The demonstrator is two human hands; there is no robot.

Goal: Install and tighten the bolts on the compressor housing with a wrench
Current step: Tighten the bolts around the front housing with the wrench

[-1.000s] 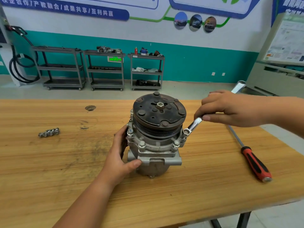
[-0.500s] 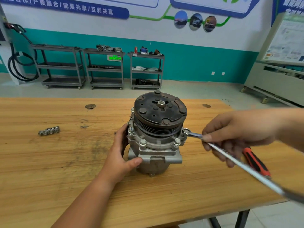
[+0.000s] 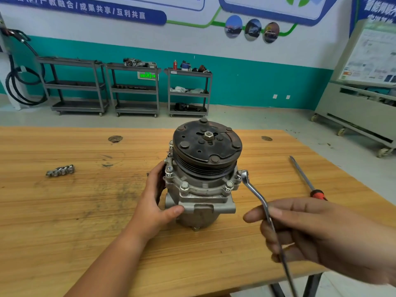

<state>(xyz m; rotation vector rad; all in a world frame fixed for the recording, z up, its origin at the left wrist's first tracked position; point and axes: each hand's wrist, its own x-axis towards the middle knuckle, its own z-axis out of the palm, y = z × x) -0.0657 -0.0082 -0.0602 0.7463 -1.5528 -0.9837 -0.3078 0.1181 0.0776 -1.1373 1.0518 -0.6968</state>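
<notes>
Tightening is the step in hand, as I judge it. The compressor housing (image 3: 201,196) stands upright near the middle of the tabletop (image 3: 64,211), with its dark clutch plate (image 3: 206,144) on top. The bolts (image 3: 184,185) sit in the flange round its upper rim (several heads show along the front and sides; any at the back are hidden).

The left hand (image 3: 154,202) grips the housing from its left side, thumb pressed on the front face and fingers wrapped behind, bracing it. The right hand (image 3: 310,232) holds the wrench (image 3: 257,196) partway down the shank, fingers curled round it, and the long handle runs on past the near edge of the tabletop. The wrench's ring end sits at the bolt on the flange's right side. It looks seated over the head, though the angle is too flat to be sure.

The next move, I think, calls for a firm swing of the handle while the left hand resists the twist, so the housing neither turns nor tips. After that the ring would be reset, or moved to the next bolt round the flange.

A cluster of loose fasteners (image 3: 60,170) lies well off to the left, so I cannot tell whether every hole is filled. A red-handled screwdriver (image 3: 304,176) lies to the right, apart from the work.
</notes>
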